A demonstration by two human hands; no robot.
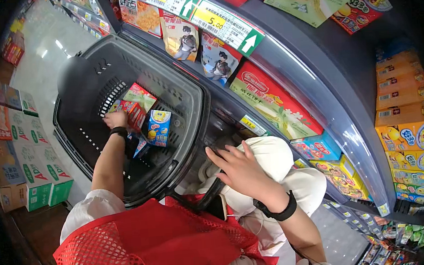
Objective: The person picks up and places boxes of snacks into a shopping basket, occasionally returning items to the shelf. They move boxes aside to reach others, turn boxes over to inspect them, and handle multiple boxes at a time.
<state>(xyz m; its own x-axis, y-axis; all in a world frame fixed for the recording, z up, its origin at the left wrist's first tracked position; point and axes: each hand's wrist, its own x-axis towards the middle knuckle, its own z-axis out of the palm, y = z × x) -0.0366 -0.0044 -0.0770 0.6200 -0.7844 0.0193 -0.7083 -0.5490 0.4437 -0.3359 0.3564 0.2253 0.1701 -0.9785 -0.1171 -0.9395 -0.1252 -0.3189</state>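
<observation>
My left hand [115,119] reaches down into a grey shopping basket [166,73]. Its fingers are curled at the left edge of a red snack box [133,113], partly hiding their grip. Beside that lie a red-and-green biscuit box [140,95] and a blue box with a yellow cartoon figure [159,127]. Another blue box [140,148] is partly covered, close to my left wrist. My right hand [241,173] rests over my white-trousered knee with fingers spread, holding nothing.
A store shelf with biscuit boxes [275,104] and snack bags [181,37] runs along the right, behind price labels [212,21]. Orange boxes [403,100] are stacked at far right. White-and-green cartons [35,158] stand left of the basket. The basket's black handle [210,196] lies near my lap.
</observation>
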